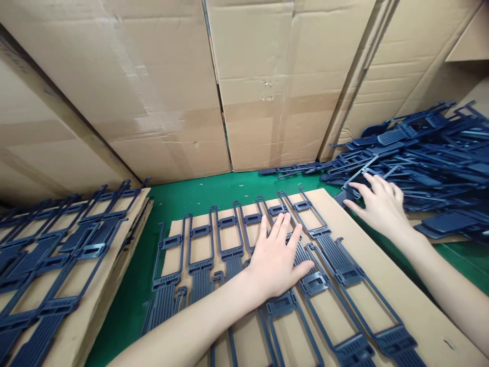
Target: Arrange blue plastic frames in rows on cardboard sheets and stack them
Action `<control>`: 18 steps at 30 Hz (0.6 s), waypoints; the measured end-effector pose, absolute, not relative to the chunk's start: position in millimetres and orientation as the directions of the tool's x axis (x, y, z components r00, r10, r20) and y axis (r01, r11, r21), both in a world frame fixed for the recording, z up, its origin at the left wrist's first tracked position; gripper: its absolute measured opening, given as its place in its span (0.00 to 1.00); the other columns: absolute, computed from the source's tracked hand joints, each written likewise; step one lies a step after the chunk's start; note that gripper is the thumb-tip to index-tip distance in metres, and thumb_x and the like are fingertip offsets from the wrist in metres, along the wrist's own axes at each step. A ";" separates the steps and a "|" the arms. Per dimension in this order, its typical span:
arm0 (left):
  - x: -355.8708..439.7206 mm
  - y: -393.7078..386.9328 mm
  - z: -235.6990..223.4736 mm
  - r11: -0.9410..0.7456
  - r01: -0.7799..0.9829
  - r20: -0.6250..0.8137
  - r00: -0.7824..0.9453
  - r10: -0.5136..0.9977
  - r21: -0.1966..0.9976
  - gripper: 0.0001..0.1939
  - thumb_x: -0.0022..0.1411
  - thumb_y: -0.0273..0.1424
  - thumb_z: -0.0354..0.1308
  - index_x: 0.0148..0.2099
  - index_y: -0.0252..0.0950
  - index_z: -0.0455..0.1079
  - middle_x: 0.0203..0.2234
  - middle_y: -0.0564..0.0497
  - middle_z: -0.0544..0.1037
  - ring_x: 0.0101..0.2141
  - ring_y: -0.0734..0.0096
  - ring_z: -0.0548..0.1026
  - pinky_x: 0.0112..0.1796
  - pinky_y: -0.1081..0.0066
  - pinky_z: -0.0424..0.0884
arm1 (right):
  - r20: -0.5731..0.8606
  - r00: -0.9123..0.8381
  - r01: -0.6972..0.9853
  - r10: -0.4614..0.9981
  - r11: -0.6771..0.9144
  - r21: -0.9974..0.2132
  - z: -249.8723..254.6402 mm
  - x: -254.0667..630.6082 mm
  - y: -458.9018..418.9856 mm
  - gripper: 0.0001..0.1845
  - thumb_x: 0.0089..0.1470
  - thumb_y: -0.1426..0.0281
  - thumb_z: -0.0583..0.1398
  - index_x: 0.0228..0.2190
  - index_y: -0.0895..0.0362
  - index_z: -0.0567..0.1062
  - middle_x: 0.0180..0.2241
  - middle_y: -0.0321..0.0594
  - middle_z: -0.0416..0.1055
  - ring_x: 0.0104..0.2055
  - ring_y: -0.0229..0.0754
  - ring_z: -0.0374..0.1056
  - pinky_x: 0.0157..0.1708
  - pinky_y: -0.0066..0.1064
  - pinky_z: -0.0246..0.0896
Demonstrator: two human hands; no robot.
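Dark blue plastic frame pieces with ribbed strips and wire-like hooked arms lie in rows on a cardboard sheet (367, 239) in front of me. My left hand (273, 260) rests palm down on the middle of these frame pieces (231, 229), its fingers spread, partly covering several of them. At the near edge of the heap on the right, my right hand (382, 206) has its thumb and fingertips around a loose plastic frame piece (346, 194), which lies tilted. Exactly how firmly the fingertips press on it is hard to see.
A tangled heap of similar pieces (428, 158) fills the right side. At left stands a cardboard stack (126, 260) bearing more frame pieces in rows. Tall cardboard boxes (260, 92) line the back of the green surface (191, 196).
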State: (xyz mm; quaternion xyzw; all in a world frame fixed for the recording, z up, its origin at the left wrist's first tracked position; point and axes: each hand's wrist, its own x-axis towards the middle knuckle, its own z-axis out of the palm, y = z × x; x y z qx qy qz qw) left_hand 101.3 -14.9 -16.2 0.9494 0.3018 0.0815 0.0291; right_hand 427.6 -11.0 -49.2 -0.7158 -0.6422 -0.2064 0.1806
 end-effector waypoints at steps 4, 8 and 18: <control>99.9 -13.9 -16.6 -0.827 0.552 0.156 0.813 0.562 0.101 0.36 0.69 0.53 0.39 0.69 0.36 0.52 0.69 0.37 0.47 0.68 0.50 0.43 0.62 0.39 0.44 | 0.534 0.104 0.994 0.839 -0.096 -0.043 -54.5 429.6 -7.0 0.23 0.61 0.55 0.54 0.46 0.60 0.73 0.63 0.66 0.53 0.66 0.69 0.46 0.57 0.63 0.45; 98.9 -14.6 -16.1 -0.843 0.529 0.151 0.829 0.538 0.098 0.32 0.70 0.52 0.39 0.68 0.42 0.54 0.69 0.44 0.49 0.68 0.49 0.45 0.62 0.36 0.43 | 0.531 0.164 0.986 0.831 -0.124 -0.111 -55.8 431.7 -9.4 0.22 0.59 0.53 0.56 0.40 0.60 0.74 0.64 0.66 0.46 0.66 0.72 0.41 0.56 0.65 0.46; 100.0 -15.6 -12.2 -0.839 0.529 0.118 0.832 0.542 0.127 0.31 0.71 0.50 0.39 0.68 0.40 0.55 0.69 0.43 0.49 0.68 0.50 0.46 0.62 0.35 0.41 | 0.627 0.270 0.960 0.730 -0.258 -0.113 -25.4 419.5 -25.5 0.19 0.58 0.56 0.59 0.38 0.60 0.76 0.65 0.57 0.28 0.66 0.74 0.33 0.58 0.63 0.43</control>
